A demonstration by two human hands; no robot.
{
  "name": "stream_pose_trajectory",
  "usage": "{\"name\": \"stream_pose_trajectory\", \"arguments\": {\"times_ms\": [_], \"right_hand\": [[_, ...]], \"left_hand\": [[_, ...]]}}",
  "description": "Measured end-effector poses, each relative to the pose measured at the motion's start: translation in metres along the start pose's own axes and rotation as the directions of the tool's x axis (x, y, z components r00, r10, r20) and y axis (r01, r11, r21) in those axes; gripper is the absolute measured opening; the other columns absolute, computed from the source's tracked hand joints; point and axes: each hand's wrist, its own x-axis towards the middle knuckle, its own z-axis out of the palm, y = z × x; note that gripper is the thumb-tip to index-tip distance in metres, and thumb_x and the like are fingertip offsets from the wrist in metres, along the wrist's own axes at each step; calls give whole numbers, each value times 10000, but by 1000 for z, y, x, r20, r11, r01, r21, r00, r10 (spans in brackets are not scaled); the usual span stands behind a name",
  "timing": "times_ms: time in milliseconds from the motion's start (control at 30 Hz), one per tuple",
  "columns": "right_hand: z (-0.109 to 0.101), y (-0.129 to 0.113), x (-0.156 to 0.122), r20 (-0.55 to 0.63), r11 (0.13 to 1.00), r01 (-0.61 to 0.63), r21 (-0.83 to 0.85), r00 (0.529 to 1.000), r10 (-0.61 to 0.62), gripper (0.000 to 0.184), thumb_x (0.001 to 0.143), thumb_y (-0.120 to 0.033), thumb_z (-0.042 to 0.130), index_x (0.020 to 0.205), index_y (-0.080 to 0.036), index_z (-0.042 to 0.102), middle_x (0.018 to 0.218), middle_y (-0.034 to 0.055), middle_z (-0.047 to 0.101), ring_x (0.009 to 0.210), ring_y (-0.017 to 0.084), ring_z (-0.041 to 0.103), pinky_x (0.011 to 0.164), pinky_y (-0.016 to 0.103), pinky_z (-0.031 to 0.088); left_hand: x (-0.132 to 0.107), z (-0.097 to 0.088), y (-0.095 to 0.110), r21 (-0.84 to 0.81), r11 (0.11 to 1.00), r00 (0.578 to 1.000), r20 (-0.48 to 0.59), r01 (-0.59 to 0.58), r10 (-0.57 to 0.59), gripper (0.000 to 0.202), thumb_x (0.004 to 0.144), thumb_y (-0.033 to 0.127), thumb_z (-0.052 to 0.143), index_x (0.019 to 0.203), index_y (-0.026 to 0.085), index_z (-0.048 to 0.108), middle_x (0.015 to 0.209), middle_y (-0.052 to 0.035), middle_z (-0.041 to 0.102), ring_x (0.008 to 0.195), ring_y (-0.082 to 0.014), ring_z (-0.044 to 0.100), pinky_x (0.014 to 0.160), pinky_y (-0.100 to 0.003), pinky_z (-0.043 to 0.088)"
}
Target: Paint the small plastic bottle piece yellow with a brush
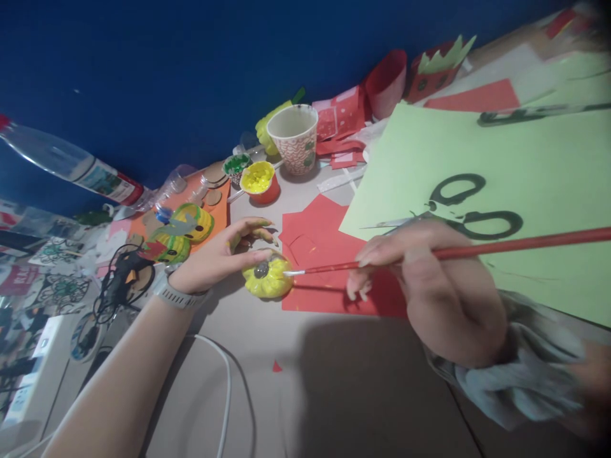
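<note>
My left hand [222,254] rests on the table and steadies a small yellow painted ridged piece [268,280] with thumb and fingertips. My right hand [429,286] is closed on a long red paintbrush [501,247]. The brush tip touches the right side of the yellow piece. A red paper sheet [324,254] lies under and beside the piece. A small pot of yellow paint [258,179] and one of green paint [235,165] stand just behind.
Scissors [468,210] lie on a light green sheet [501,159] at the right. A patterned paper cup [294,138], red paper scraps [341,121], a plastic bottle [71,162], a glue gun [121,273], other painted pieces [184,230] and a white cable [224,388] surround the work spot.
</note>
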Motion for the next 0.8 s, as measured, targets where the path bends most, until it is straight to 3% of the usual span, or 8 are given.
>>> {"name": "stream_pose_trajectory", "arguments": {"times_ms": [67, 200, 367, 533, 700, 800], "right_hand": [[0, 1, 1, 24, 999, -3, -54, 1000, 4, 221, 959, -237, 382, 912, -235, 598, 742, -3, 605, 619, 111, 621, 548, 280, 537], [-1, 2, 2, -107, 998, -51, 44, 993, 55, 222, 960, -237, 388, 825, -226, 564, 571, -41, 545, 490, 98, 563, 424, 238, 453], [-1, 2, 1, 49, 999, -45, 16, 998, 44, 207, 960, -262, 389, 919, -218, 587, 753, 4, 626, 637, 121, 639, 542, 271, 528], [-1, 1, 4, -105, 988, -137, 72, 984, 144, 225, 955, -286, 409, 795, -225, 554, 534, -39, 547, 452, 99, 528, 427, 243, 432], [0, 0, 5, 25, 977, -172, 127, 985, 170, 221, 953, -315, 409, 844, -222, 576, 656, -5, 637, 553, 124, 615, 506, 274, 512], [-1, 0, 6, -19, 971, -219, 95, 975, 222, 242, 954, -326, 409, 805, -220, 569, 578, -23, 598, 496, 101, 579, 465, 242, 474]], "left_hand": [[0, 0, -1, 4, 1000, 1000, 0, -8, 8, 512, 811, 351, 667, 1263, 217, 467, 1225, -99, 571, 1107, -230, 554, 890, -325, 480], [0, 0, -1, 12, 1000, 1000, -2, -8, 8, 504, 807, 351, 670, 1261, 237, 482, 1235, -91, 574, 1122, -234, 554, 893, -324, 482], [0, -1, -1, 24, 999, 1000, 2, -20, 20, 497, 816, 340, 665, 1264, 232, 481, 1241, -95, 566, 1118, -230, 554, 901, -320, 478], [1, -1, -1, 17, 1000, 1000, 11, -15, 15, 486, 825, 332, 658, 1266, 238, 477, 1230, -87, 572, 1114, -217, 554, 902, -306, 473], [0, -1, -2, 25, 999, 999, 3, -32, 32, 491, 814, 338, 668, 1261, 237, 493, 1238, -90, 575, 1108, -222, 560, 907, -318, 471], [0, -1, -2, 13, 999, 1000, 7, -29, 29, 495, 813, 338, 670, 1262, 232, 492, 1249, -98, 568, 1119, -227, 554, 903, -323, 478]]}}
